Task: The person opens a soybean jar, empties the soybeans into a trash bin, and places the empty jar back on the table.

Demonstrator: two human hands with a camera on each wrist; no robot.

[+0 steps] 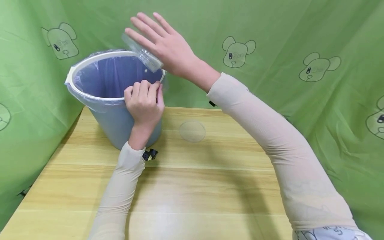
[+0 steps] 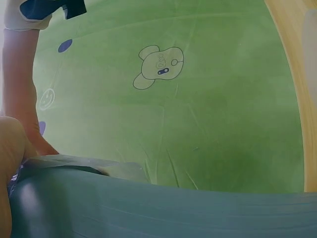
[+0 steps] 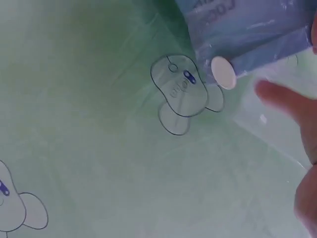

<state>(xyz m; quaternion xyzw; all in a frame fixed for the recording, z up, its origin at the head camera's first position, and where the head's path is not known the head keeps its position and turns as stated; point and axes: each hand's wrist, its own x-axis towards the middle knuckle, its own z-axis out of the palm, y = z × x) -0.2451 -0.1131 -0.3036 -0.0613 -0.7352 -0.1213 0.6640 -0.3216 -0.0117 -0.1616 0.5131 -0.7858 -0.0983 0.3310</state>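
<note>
A blue bin [image 1: 118, 125] with a white rim [image 1: 90, 59] and a clear liner stands tilted at the table's far left. My left hand [image 1: 144, 100] grips the near side of that rim, fingers curled over it. The bin wall [image 2: 148, 213] fills the bottom of the left wrist view. My right hand [image 1: 165, 43] holds a clear plastic container [image 1: 144, 55] tipped over the bin's mouth, fingers stretched along it. In the right wrist view a small white disc [image 3: 224, 73] shows at the container [image 3: 247, 29], with a fingertip [image 3: 285, 101] beside it.
A clear round lid [image 1: 192, 131] lies on the wooden table [image 1: 210, 193], right of the bin. Green sheeting [image 1: 285, 40] printed with bear figures closes in the back and both sides. The table's near half is bare wood.
</note>
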